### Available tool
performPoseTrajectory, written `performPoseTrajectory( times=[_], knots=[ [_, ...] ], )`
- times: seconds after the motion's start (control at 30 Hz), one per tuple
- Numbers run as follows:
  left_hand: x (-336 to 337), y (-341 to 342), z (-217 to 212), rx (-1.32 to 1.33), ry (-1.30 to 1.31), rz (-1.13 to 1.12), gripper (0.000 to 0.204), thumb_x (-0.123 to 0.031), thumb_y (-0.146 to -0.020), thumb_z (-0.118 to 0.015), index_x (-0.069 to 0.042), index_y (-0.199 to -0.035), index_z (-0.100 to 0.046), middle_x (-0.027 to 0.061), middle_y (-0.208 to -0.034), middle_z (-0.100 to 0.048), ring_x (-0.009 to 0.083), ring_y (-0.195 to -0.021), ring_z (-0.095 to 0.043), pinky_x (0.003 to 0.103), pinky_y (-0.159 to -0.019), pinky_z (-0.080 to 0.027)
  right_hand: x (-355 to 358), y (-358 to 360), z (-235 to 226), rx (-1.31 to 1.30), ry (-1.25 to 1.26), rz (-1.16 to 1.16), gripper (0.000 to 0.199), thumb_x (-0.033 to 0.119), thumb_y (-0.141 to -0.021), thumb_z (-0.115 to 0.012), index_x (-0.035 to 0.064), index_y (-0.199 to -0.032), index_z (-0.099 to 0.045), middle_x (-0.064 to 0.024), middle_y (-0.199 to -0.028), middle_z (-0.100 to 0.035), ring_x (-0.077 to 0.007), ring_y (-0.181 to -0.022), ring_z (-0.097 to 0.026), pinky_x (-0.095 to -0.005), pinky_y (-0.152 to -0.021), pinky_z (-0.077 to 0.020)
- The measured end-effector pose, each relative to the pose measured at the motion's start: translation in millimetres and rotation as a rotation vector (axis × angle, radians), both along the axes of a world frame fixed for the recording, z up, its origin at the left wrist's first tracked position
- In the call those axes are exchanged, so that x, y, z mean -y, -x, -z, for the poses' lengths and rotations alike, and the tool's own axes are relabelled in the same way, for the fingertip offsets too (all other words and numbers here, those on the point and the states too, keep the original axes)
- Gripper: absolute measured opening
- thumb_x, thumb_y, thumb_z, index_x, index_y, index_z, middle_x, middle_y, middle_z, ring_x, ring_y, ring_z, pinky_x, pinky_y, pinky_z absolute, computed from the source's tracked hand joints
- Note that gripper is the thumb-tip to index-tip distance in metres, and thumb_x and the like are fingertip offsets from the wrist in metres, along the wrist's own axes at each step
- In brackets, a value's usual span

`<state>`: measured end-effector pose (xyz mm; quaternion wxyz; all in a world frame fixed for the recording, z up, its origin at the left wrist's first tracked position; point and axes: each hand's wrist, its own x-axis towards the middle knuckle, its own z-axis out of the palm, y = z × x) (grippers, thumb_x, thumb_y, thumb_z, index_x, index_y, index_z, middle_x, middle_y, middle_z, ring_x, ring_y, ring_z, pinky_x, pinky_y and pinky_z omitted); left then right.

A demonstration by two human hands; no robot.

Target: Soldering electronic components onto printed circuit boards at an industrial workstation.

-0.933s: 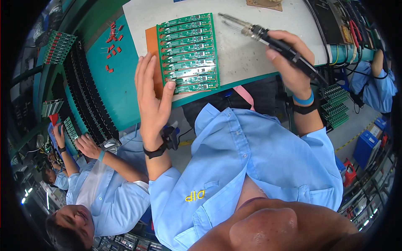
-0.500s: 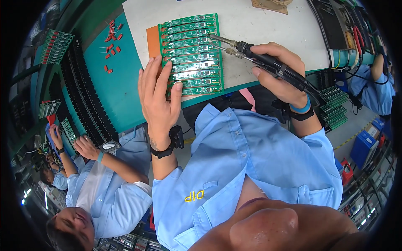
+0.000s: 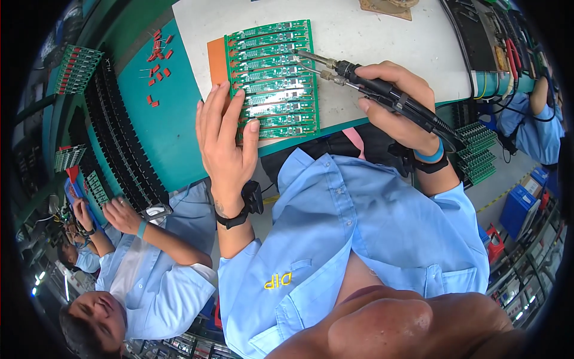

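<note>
A green panel of several narrow circuit boards [image 3: 272, 81] lies on the white sheet. An orange piece [image 3: 217, 63] shows along its left side. Flat over the panel's lower left rests my left hand [image 3: 227, 137], with fingers stretched out and the thumb on the boards. My right hand [image 3: 400, 99] is wrapped round a black soldering iron [image 3: 394, 99] with a thin feed tube beside its barrel. The iron points left. Its tip is at the right part of an upper board; whether it touches is too small to tell.
Loose red components [image 3: 158, 54] with wire leads lie on the teal mat [image 3: 173, 119] at left. Beyond run black slotted racks [image 3: 122, 137]. A co-worker [image 3: 140, 281] sits at my left. Stacked green boards [image 3: 475, 152] stand at right, near cables and red-handled pliers [image 3: 512, 54].
The iron's tip has shifted very slightly left and down. My left hand stays on the panel. At left, the co-worker's head and hands have moved a little.
</note>
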<state>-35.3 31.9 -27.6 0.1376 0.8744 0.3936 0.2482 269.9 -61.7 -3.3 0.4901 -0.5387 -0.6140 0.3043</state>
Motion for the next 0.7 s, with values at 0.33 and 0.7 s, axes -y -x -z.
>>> performPoseTrajectory(
  times=[0.33,0.7],
  knots=[
    [0.8,-0.3,0.2,0.019,0.002,-0.01,0.042,-0.02,-0.095,-0.067,-0.005,-0.134,-0.066,0.0154,-0.15,-0.056,0.0358,-0.141,-0.051,0.054,-0.119,-0.034,3.7,-1.8,-4.0,-0.017,-0.029,0.048,0.042,-0.006,-0.081,-0.073,-0.0045,-0.122,-0.066,-0.0096,-0.099,-0.069,-0.0133,-0.088,-0.064,-0.0254,-0.079,-0.0507],
    [0.3,-0.3,0.8,0.0,-0.007,-0.03,0.04,-0.018,-0.097,-0.064,-0.004,-0.134,-0.066,0.016,-0.148,-0.058,0.0358,-0.142,-0.05,0.054,-0.119,-0.033,-5.9,-2.3,0.9,-0.004,-0.026,0.047,0.042,-0.006,-0.085,-0.074,-0.0042,-0.126,-0.067,-0.0084,-0.104,-0.07,-0.012,-0.093,-0.066,-0.0254,-0.084,-0.0526]
  ],
)
